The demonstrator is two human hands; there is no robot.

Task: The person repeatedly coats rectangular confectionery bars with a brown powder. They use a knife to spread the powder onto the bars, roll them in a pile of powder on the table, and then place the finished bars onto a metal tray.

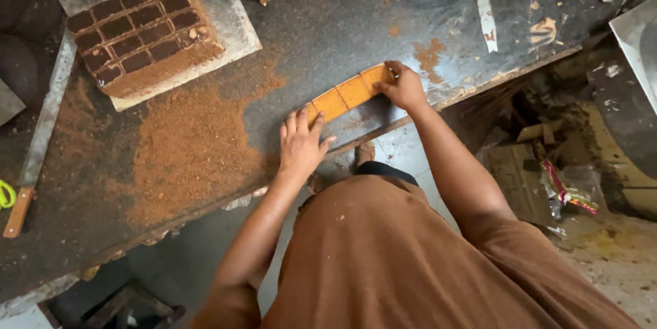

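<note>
I see soft, even daylight with no hard shadows. A pale sheen lies across the dark worktop [356,21] towards its far edge, and the metal sheet [233,28] at the far left corner glares slightly. The near left corner falls dim. Focus is fair at centre; wide-angle bending shows along the frame edges, with mild overall softness.

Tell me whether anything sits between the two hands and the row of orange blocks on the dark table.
Nothing visible does. The left hand rests on the near end of the row of orange blocks and the right hand presses its far end. The brown powder lies off to the side on the table.
</note>
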